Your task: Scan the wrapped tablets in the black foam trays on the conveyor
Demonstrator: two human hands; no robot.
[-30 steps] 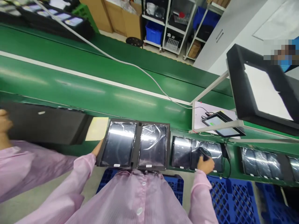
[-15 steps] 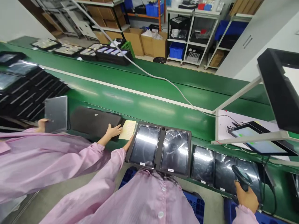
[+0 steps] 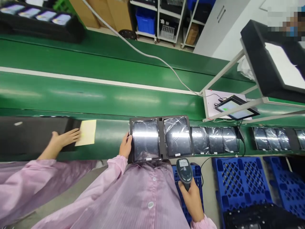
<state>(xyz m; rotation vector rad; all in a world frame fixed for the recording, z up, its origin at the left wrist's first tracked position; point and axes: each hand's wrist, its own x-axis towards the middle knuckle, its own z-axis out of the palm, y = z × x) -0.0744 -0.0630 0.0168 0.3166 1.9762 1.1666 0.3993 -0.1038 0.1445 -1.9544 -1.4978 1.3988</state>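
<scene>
Nothing legible. Labels (image 3: 149, 159) on near edges of tablets (image 3: 145, 140), sticker (image 3: 183, 163) on scanner (image 3: 186, 175): print too small. Sheet (image 3: 86, 132): unreadable.

The worktop (image 3: 109, 135) looks smooth, glossy green. Along its near edge, wrinkled, shiny clear film (image 3: 176, 124) covers glossy dark tablets (image 3: 145, 143) in a matt, foam-like tray (image 3: 162, 137); the scanner (image 3: 185, 171) looks smooth plastic.

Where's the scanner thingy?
In the head view, the scanner is right of centre, low down, in the right hand, just below the two-screen tray.
</scene>
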